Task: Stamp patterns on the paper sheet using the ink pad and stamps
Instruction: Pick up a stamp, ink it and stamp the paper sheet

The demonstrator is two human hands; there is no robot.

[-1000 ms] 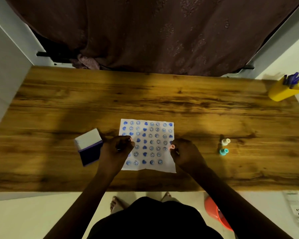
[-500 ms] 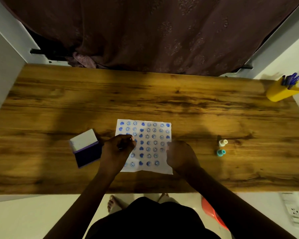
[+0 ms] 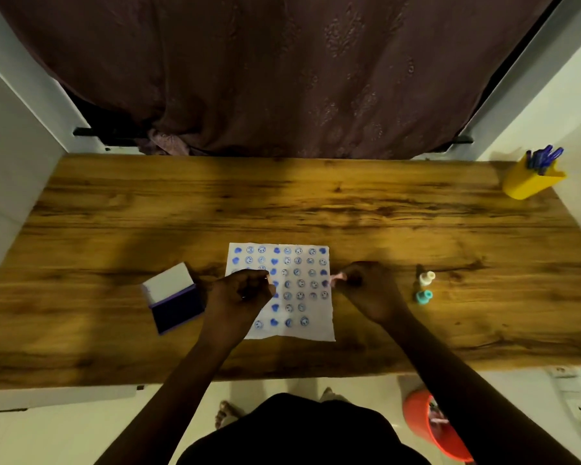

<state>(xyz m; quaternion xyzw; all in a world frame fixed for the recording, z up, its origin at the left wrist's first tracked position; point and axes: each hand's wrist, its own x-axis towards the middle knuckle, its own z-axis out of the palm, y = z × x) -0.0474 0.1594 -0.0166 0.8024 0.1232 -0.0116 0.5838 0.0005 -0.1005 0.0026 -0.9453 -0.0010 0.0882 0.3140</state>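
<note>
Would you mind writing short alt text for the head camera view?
Seen from above, a person's left hand rests on a white paper sheet covered in blue stamped faces and hearts, while the right hand holds a small pink stamp at its right edge. An open ink pad lies left on the wooden table.

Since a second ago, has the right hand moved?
Yes. The right hand slid rightward off the paper sheet, past its right edge, toward the two small stamps.
</note>
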